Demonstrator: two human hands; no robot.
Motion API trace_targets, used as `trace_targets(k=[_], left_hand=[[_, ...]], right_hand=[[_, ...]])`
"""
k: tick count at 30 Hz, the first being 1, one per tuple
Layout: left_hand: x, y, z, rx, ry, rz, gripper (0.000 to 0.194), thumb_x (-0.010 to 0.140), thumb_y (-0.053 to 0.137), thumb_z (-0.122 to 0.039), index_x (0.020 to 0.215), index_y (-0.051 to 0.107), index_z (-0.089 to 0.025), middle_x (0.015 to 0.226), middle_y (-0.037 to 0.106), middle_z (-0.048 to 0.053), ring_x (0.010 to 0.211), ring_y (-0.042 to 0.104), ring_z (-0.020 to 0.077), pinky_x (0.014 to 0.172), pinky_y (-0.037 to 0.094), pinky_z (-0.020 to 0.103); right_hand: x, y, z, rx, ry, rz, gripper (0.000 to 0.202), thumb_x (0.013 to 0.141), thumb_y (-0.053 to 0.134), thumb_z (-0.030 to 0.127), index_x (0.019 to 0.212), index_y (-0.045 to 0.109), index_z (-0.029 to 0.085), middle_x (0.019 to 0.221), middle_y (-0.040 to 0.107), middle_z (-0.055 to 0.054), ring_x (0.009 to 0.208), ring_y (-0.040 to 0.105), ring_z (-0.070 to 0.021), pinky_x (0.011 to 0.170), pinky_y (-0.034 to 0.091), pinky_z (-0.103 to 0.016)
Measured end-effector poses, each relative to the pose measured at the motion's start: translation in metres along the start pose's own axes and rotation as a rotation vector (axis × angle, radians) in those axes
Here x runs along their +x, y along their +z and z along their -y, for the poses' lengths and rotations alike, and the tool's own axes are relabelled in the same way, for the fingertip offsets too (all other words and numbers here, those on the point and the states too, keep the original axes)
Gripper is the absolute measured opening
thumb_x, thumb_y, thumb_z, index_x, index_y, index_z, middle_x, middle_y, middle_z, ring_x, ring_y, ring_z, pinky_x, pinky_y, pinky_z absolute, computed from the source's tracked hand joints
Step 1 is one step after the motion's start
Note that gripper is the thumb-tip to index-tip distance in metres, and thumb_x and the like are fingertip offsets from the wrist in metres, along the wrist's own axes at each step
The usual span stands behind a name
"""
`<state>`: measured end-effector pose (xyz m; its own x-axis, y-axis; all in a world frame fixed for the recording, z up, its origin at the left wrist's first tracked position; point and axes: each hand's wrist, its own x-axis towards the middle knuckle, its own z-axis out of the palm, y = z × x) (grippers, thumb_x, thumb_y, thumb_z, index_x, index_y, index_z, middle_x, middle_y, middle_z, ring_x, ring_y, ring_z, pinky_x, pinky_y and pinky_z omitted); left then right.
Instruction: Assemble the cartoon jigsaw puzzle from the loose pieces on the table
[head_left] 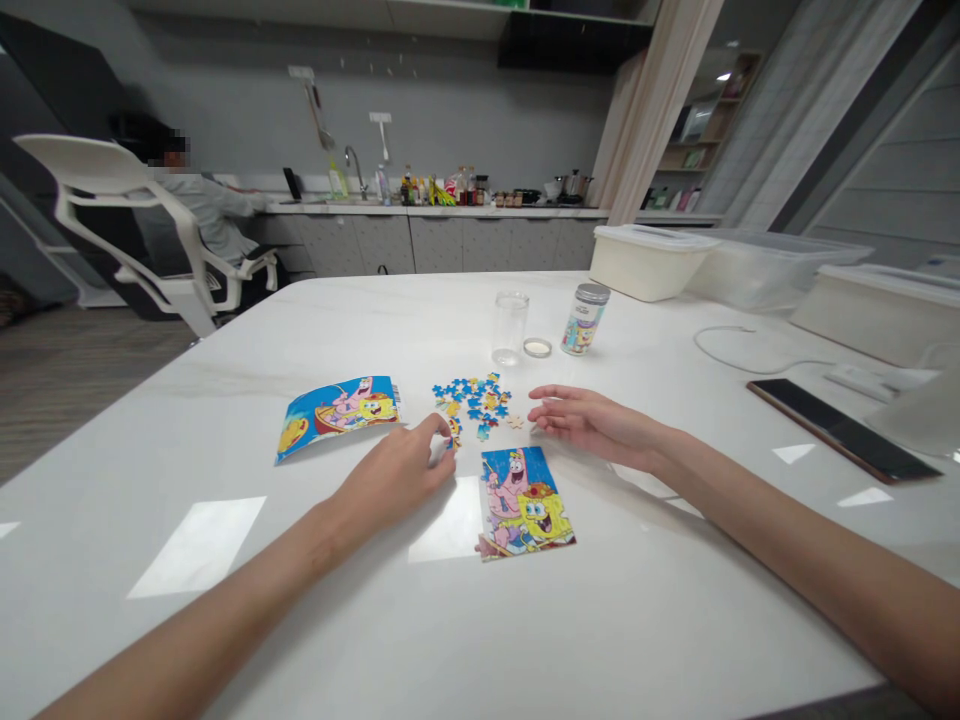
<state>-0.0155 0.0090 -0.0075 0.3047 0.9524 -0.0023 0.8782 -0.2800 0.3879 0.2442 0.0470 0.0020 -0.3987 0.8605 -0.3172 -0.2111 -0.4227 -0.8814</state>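
Observation:
My left hand [401, 465] is curled at the near left of a loose pile of jigsaw pieces [480, 398]. Its thumb and index finger close on a small jigsaw piece [454, 430], partly hidden by the fingertips. On the pile's right, my right hand [589, 425] is open and holds nothing, fingers stretched toward a pale piece [515, 422]. An assembled puzzle section [525, 505] with a pink and a yellow cartoon figure lies flat between my forearms. Left of the pile, a curved picture sheet [337, 415] shows the same figures.
Behind the pile stand an open clear jar [510, 330], its ring-like lid [537, 347] and a closed printed jar [585, 320]. Storage boxes [649, 265], a cable and a dark phone-like slab [840, 428] are at right. A person [206, 215] sits in a white chair at far left.

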Motion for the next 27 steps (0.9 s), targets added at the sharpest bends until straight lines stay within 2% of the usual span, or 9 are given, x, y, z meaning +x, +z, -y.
trace_targets(k=[2, 4, 7, 10, 12, 15, 19, 24, 27], left_hand=[[0.000, 0.000, 0.000, -0.002, -0.002, 0.004, 0.026, 0.089, 0.043, -0.035, 0.108, 0.053, -0.021, 0.057, 0.053, -0.002, 0.056, 0.049, 0.0177, 0.056, 0.029, 0.028], [0.000, 0.000, 0.000, 0.000, -0.005, 0.007, 0.027, 0.089, 0.042, -0.035, 0.108, 0.053, -0.021, 0.057, 0.053, -0.002, 0.056, 0.048, 0.0178, 0.056, 0.029, 0.028], [-0.001, 0.001, 0.000, 0.005, -0.005, 0.008, 0.027, 0.089, 0.042, -0.035, 0.109, 0.053, -0.021, 0.056, 0.051, -0.002, 0.056, 0.048, 0.0176, 0.057, 0.029, 0.028], [-0.001, 0.001, 0.001, 0.004, -0.002, 0.007, 0.027, 0.088, 0.042, -0.035, 0.109, 0.052, -0.021, 0.055, 0.050, -0.003, 0.054, 0.046, 0.0169, 0.056, 0.029, 0.028], [-0.001, 0.002, 0.001, 0.008, 0.003, 0.003, 0.027, 0.088, 0.042, -0.035, 0.108, 0.052, -0.021, 0.056, 0.051, -0.002, 0.055, 0.046, 0.0168, 0.056, 0.028, 0.028], [0.000, 0.002, 0.001, 0.022, 0.007, 0.003, 0.027, 0.088, 0.042, -0.035, 0.108, 0.053, -0.021, 0.057, 0.052, -0.002, 0.056, 0.047, 0.0171, 0.056, 0.028, 0.028], [0.000, 0.001, -0.002, 0.030, -0.004, 0.010, 0.026, 0.089, 0.042, -0.035, 0.108, 0.053, -0.021, 0.055, 0.051, -0.002, 0.055, 0.047, 0.0172, 0.055, 0.027, 0.027], [-0.001, 0.001, -0.004, 0.031, -0.005, 0.015, 0.026, 0.089, 0.042, -0.035, 0.108, 0.053, -0.021, 0.056, 0.053, -0.002, 0.056, 0.049, 0.0179, 0.055, 0.027, 0.027], [-0.002, 0.001, -0.003, 0.035, 0.004, 0.011, 0.026, 0.089, 0.041, -0.035, 0.108, 0.053, -0.021, 0.056, 0.052, -0.001, 0.055, 0.048, 0.0178, 0.055, 0.028, 0.027]], right_hand=[[0.001, 0.002, 0.000, 0.014, -0.007, -0.013, 0.006, 0.087, 0.058, 0.020, 0.091, 0.058, 0.016, 0.072, 0.057, -0.002, 0.062, 0.051, -0.0091, 0.058, 0.045, -0.019], [0.002, 0.002, -0.001, -0.027, -0.042, -0.013, 0.014, 0.087, 0.058, 0.030, 0.082, 0.054, 0.018, 0.057, 0.042, 0.005, 0.049, 0.036, -0.0080, 0.047, 0.035, -0.020], [0.005, -0.004, -0.005, -0.268, -0.200, -0.062, 0.026, 0.083, 0.060, 0.038, 0.073, 0.044, 0.021, 0.053, 0.025, 0.009, 0.046, 0.023, -0.0083, 0.045, 0.024, -0.022], [0.007, -0.013, -0.009, -0.798, -0.528, -0.196, 0.020, 0.078, 0.063, 0.029, 0.080, 0.045, 0.022, 0.057, 0.033, 0.008, 0.051, 0.032, -0.0105, 0.051, 0.027, -0.024], [0.007, -0.019, -0.011, -1.179, -0.687, -0.121, 0.012, 0.081, 0.058, 0.021, 0.090, 0.050, 0.023, 0.061, 0.040, 0.006, 0.056, 0.039, -0.0126, 0.056, 0.030, -0.026], [0.007, -0.023, -0.012, -1.479, -0.712, 0.063, 0.015, 0.087, 0.049, 0.018, 0.100, 0.054, 0.022, 0.069, 0.049, 0.001, 0.062, 0.046, -0.0146, 0.061, 0.035, -0.028], [0.008, -0.025, -0.012, -1.510, -0.689, 0.057, 0.017, 0.088, 0.049, 0.019, 0.105, 0.055, 0.021, 0.071, 0.053, 0.000, 0.062, 0.049, -0.0157, 0.062, 0.040, -0.029], [0.008, -0.025, -0.010, -1.469, -0.802, 0.088, 0.027, 0.085, 0.052, 0.015, 0.111, 0.058, 0.021, 0.100, 0.055, -0.008, 0.093, 0.054, -0.0210, 0.082, 0.045, -0.037], [0.008, -0.022, -0.010, -1.451, -0.766, 0.124, 0.023, 0.086, 0.053, 0.017, 0.106, 0.063, 0.022, 0.103, 0.053, -0.008, 0.097, 0.054, -0.0207, 0.087, 0.045, -0.037]])
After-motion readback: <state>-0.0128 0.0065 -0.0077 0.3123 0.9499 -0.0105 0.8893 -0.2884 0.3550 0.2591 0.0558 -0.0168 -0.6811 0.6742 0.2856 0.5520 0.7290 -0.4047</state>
